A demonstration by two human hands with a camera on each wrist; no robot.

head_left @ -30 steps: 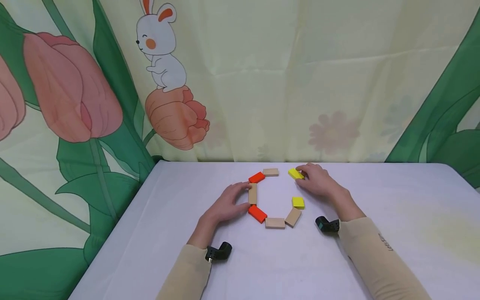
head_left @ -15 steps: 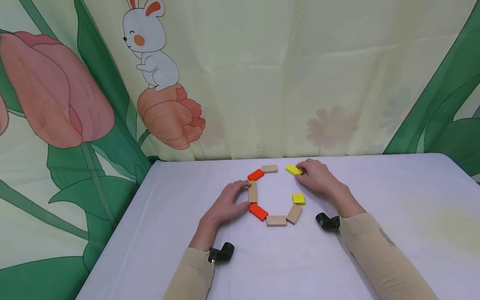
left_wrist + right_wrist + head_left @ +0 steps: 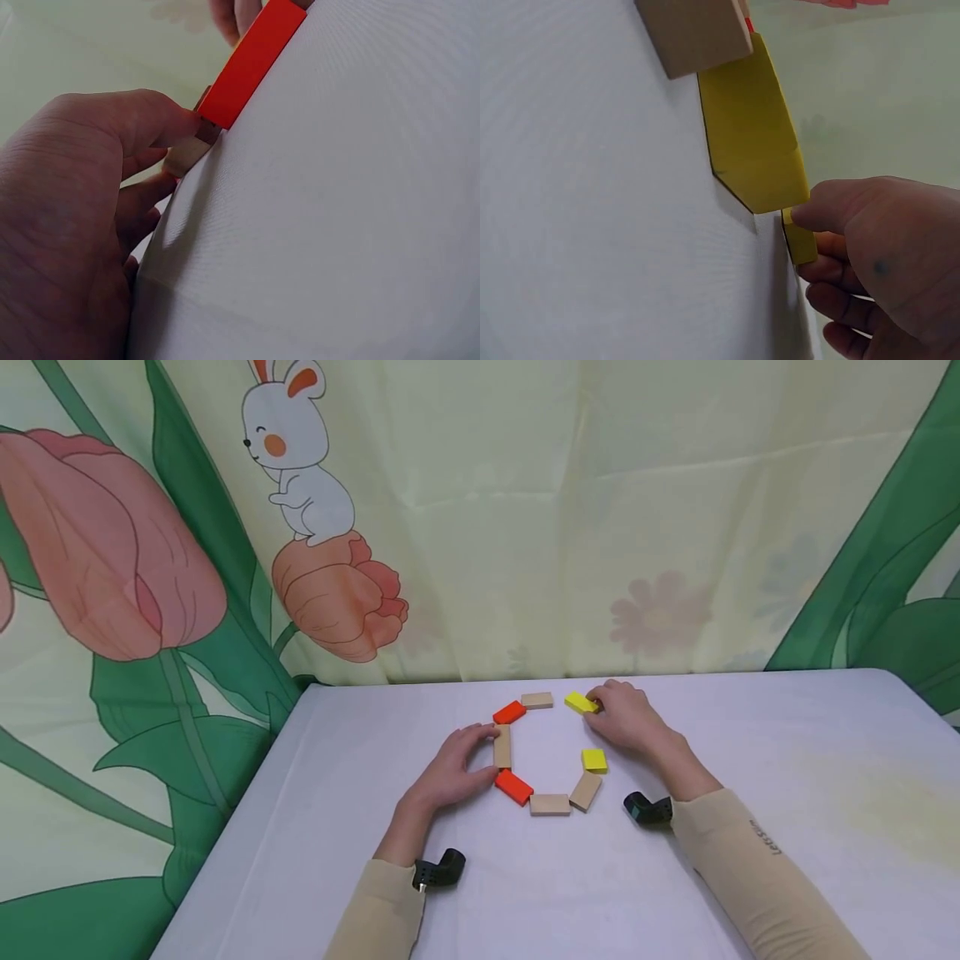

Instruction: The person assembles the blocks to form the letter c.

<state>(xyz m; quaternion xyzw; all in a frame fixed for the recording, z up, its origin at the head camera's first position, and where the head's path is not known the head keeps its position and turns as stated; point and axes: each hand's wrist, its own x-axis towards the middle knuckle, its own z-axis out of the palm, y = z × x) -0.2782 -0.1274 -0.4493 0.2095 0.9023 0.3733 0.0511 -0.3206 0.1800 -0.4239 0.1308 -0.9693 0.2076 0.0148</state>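
Observation:
Flat oblong blocks form a partial ring on the white table. With thumb and finger my left hand (image 3: pixel 452 768) holds the two ends of an upright-running plain wooden block (image 3: pixel 502 747) on the ring's left side. The thumb lies right by a red block (image 3: pixel 251 64) in the left wrist view. At the back right, my right hand (image 3: pixel 628 717) pinches the near end of a yellow block (image 3: pixel 581 702), partly hidden by the fingers. A second yellow block (image 3: pixel 594 761) lies in front of that hand, apart from it.
Between the held yellow block and a plain wooden block (image 3: pixel 537 701) at the back is a gap. Another red block (image 3: pixel 509 712) sits beside it. Two plain blocks, one at the front (image 3: pixel 550 805) and one angled (image 3: pixel 586 792), curve right. A printed curtain (image 3: pixel 487 527) hangs behind the table.
My right hand has shifted slightly left with the yellow block, narrowing the gap to the plain block at the back. My left hand keeps its place. The head view has tilted a little.

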